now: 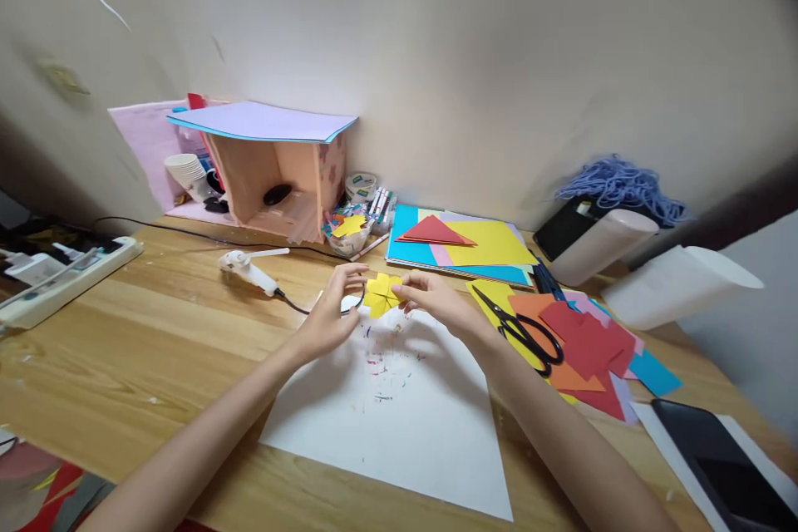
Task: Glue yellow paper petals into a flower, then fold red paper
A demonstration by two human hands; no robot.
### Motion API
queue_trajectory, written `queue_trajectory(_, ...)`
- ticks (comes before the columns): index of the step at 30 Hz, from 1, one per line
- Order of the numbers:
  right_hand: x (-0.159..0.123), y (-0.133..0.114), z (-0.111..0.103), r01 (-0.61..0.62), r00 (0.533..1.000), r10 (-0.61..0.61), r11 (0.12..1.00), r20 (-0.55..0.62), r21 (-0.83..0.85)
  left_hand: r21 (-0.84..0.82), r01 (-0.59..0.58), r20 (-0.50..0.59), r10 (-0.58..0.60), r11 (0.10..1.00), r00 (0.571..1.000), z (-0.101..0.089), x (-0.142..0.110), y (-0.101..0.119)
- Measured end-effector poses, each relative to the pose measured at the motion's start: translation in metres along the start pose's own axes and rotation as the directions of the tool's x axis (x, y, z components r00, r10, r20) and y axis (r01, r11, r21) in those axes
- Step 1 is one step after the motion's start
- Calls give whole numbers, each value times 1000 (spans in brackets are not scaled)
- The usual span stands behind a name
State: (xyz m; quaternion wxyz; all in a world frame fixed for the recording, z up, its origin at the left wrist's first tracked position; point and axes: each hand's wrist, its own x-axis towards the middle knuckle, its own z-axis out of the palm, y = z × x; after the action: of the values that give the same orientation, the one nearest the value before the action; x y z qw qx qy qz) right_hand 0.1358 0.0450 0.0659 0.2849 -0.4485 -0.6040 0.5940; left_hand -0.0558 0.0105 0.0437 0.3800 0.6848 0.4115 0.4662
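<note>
On the wooden table [155, 332], over a white sheet [399, 424], a folded yellow paper piece [381, 294] was pinched between the left hand [333, 312] and right hand [433, 299]. Creasing it neatly would probably need both grips kept near its edges, with the scissors [524, 332] just beside.

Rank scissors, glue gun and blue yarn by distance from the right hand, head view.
From the right hand:
1. Scissors, just to its right on the coloured paper.
2. Glue gun, left across the table, beyond the left hand.
3. Blue yarn, far right against the wall.
</note>
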Motion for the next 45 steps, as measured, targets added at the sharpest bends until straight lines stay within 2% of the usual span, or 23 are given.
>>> queue_trajectory(2,2,2,-5,34,999,-33,999,16,-33,-205,218,34,-216,954,976,4,7,-6)
queue_trajectory(4,4,5,-9,64,997,-61,995,41,-72,-321,406,103,-395,855,913,7,13,-12)
queue_trajectory(7,6,11,-12,77,997,-72,986,37,-147,-385,543,165,-523,746,836,9,15,-16)
queue_trajectory(9,8,14,-11,79,996,-70,977,54,-197,-411,555,140,-552,723,822,9,12,-16)
queue_trajectory(11,9,16,-10,82,994,-64,972,89,-222,-391,545,122,-545,742,829,10,9,-17)
queue_trajectory(16,11,20,-3,40,991,-10,974,136,-221,-144,502,148,-483,853,863,14,2,-20)
queue_trajectory(20,12,21,-1,-41,989,63,987,136,-156,-164,492,165,-468,855,868,15,-1,-23)
queue_trajectory(23,12,22,3,-31,994,48,985,98,-168,-147,508,184,-481,849,857,13,-4,-24)
queue_trajectory(26,11,25,10,38,999,-27,965,44,-259,-75,527,202,-504,847,840,12,-6,-28)
queue_trajectory(29,11,27,11,82,997,-75,935,33,-344,-29,509,172,-497,860,850,13,-6,-31)
queue_trajectory(32,16,29,1,70,997,-71,948,9,-310,-53,501,130,-492,864,861,13,-5,-32)
queue_trajectory(34,22,32,-12,49,995,-73,959,-74,-280,-101,524,115,-513,846,851,12,-3,-29)
queue_trajectory(36,29,39,-28,45,969,-126,936,-212,-349,-143,552,80,-546,822,834,11,-1,-27)
queue_trajectory(39,37,53,-51,11,869,-283,832,-406,-555,-200,572,17,-581,796,814,10,0,-28)
queue_trajectory(41,42,62,-60,-2,834,-351,770,-426,-638,-222,572,4,-585,790,811,9,-1,-31)
queue_trajectory(45,46,72,-64,25,812,-430,702,-395,-712,-210,574,1,-587,791,810,8,-1,-30)
